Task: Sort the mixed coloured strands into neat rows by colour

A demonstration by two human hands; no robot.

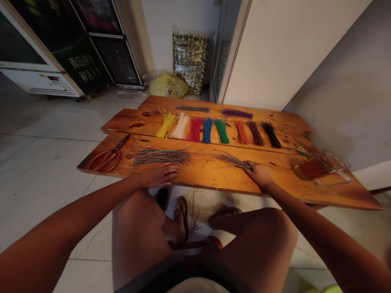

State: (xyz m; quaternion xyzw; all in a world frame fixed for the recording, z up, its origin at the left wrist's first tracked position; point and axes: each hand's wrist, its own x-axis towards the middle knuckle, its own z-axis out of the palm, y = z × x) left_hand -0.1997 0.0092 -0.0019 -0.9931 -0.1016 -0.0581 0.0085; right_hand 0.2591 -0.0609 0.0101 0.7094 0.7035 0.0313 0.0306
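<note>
A bundle of mixed-colour thin strands (233,160) lies on the wooden table, its right end pinched in my right hand (258,173). My left hand (160,174) rests flat on the front edge with its fingers stretched out, just below a thicker pile of mixed-colour strands (163,156). Behind these runs a row of single-colour bundles, among them yellow (166,123), white (181,126), red (196,129), blue (207,130), green (222,131), orange (242,132), brown (255,133) and black (271,134). Whether the strands are wire or thread, I cannot tell.
Red-handled scissors (109,156) lie at the table's left end. A glass mug of amber liquid (317,167) is at the right, beside loose strands (301,149). Grey (193,109) and purple bundles (236,113) lie at the back. A yellow bag (168,86) sits on the floor beyond.
</note>
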